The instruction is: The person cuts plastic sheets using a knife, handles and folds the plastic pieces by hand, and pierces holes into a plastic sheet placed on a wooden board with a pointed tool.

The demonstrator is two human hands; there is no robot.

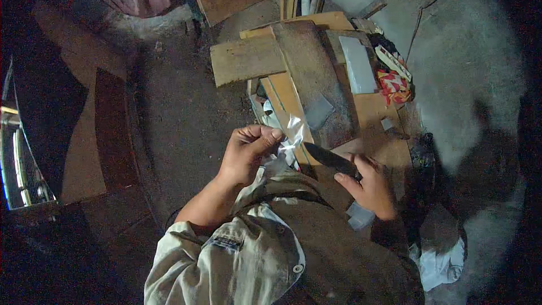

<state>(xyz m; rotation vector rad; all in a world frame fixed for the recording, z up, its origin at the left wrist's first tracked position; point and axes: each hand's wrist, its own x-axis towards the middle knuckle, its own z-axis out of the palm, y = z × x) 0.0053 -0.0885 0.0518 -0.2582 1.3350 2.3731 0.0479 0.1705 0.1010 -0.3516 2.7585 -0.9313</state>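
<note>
Clear film: You are having a shiny, crumpled piece of clear film sitting between your two hands, touching the left. It is reaching out to about 2 o'clock from the left fingertips and lying toward 10 o'clock from the right hand. Its long axis is running roughly from 7 to 1 o'clock, though the creases are making that hard to read.

Left hand: Your left hand is pinching the film's near edge between thumb and forefinger, the fingers closing narrow. It is the nearer hand.

Right hand: Your right hand is closing around the handle end of a dark, pointed knife, the thumb lying along it.

Knife: Its long axis is running from 4 to 10 o'clock, the tip pointing at the film and crossing the film's line at a slant. The tip is sitting just beside the film's right side; whether it is touching, you cannot tell from this angle.

Boards: Beyond your hands, toward 12 and 1 o'clock, a worn board is lying over other boards, with a flat clear piece resting on it. Farther toward 1 o'clock, a pale panel is lying beside a red patterned cloth.
</note>
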